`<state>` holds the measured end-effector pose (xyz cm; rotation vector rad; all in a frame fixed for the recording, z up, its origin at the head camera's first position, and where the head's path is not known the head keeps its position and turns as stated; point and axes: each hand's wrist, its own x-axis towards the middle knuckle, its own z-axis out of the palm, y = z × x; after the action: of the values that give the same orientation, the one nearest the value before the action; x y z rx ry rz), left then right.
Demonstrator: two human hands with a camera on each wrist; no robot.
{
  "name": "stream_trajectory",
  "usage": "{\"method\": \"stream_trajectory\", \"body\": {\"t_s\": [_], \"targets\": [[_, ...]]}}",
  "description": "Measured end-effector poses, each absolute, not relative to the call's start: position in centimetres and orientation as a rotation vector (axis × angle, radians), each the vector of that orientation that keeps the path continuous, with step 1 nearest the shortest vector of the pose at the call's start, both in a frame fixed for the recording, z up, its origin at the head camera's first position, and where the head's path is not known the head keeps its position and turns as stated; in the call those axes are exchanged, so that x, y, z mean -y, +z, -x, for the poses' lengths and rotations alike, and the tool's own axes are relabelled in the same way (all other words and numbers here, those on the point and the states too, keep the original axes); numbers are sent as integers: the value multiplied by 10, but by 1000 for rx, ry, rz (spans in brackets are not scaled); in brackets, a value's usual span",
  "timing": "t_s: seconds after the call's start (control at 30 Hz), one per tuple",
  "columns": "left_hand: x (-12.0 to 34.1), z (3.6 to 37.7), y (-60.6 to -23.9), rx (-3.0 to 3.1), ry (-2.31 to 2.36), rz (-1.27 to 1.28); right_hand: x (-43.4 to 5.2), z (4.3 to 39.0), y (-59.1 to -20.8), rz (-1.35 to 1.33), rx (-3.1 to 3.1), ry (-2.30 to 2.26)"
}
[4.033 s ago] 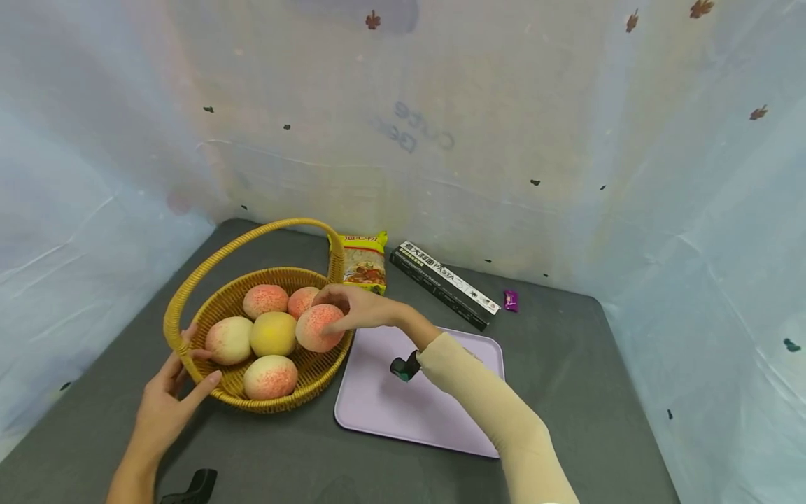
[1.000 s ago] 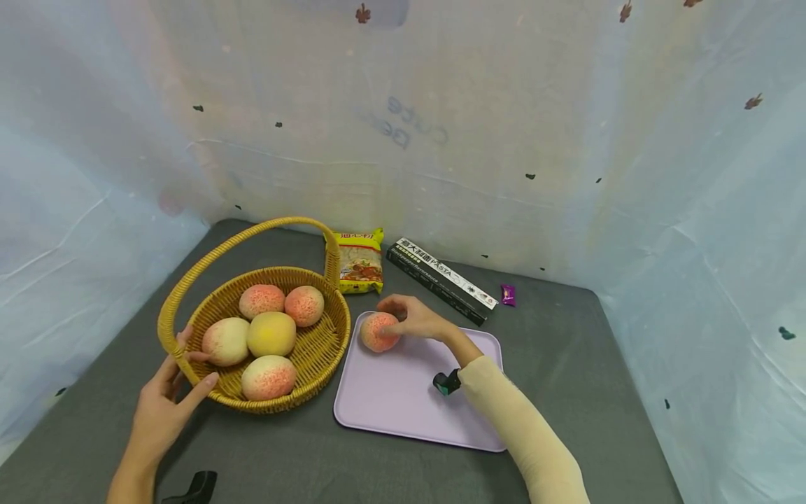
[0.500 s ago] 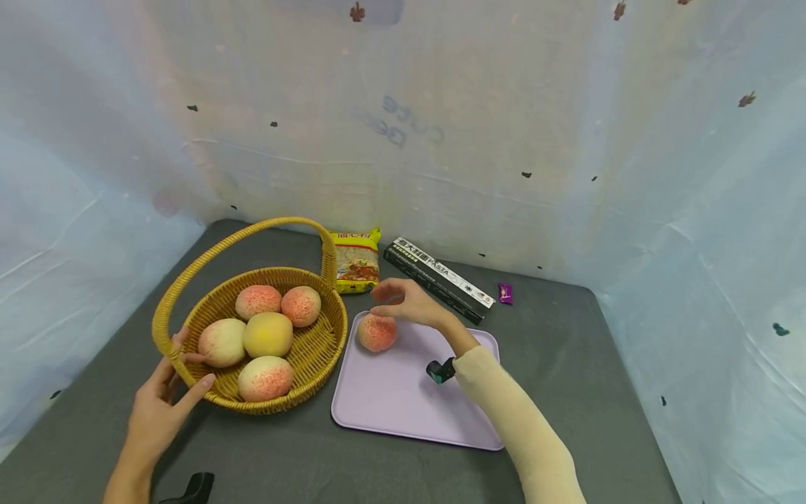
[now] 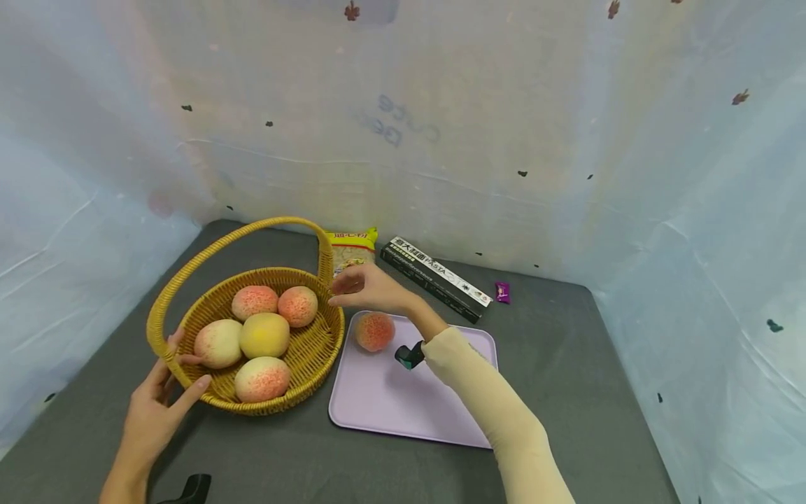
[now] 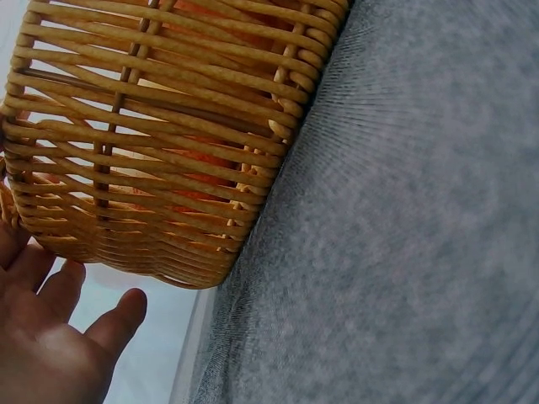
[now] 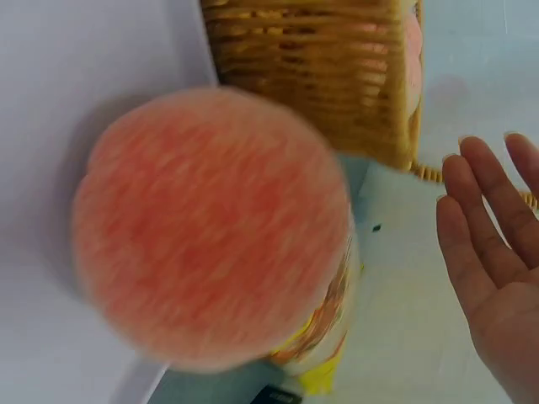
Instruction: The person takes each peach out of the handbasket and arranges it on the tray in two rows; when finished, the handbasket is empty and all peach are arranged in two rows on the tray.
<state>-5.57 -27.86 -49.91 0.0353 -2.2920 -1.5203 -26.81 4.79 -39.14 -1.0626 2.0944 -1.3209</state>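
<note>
While the right hand (image 4: 368, 288) hovers with relaxed, straight fingers holding nothing, it sits above the gap between the basket (image 4: 315, 357) and the tray (image 4: 403, 406), just behind the peach (image 4: 374, 331). In the right wrist view the same hand (image 6: 493, 278) shows an empty palm apart from the peach (image 6: 215, 227), which lies on the tray's (image 6: 76, 101) far left corner, close to the basket's (image 6: 328, 67) wall.

Spread and empty, the left hand (image 4: 157, 406) lies at the basket's near left rim by the foot of the handle (image 4: 220, 248); the left wrist view shows its fingers (image 5: 55, 290) straight, just under the woven wall (image 5: 168, 151). Whether they touch the wicker I cannot tell.

Five more fruits (image 4: 264, 334) lie in the basket. Behind it, against the pale backdrop, are a yellow packet (image 4: 352, 248), a black pasta box (image 4: 434, 276) and a small purple wrapper (image 4: 502, 292), all on the grey table (image 4: 567, 364).
</note>
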Motion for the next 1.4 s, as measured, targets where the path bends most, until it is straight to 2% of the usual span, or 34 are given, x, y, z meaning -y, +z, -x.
{"method": "stream_trajectory", "body": {"t_s": [0.47, 0.97, 1.23, 1.4], "targets": [[279, 57, -497, 2284, -1501, -25, 5, 266, -378, 1260, -2162, -1044], [280, 59, -499, 2272, -1497, -2, 38, 269, -377, 1270, -2270, -723], [278, 57, -497, 2287, -1505, -36, 49, 273, -376, 1153, -2284, -697], [278, 57, -498, 2296, -1502, -57, 54, 271, -378, 1199, -2337, -575]]}}
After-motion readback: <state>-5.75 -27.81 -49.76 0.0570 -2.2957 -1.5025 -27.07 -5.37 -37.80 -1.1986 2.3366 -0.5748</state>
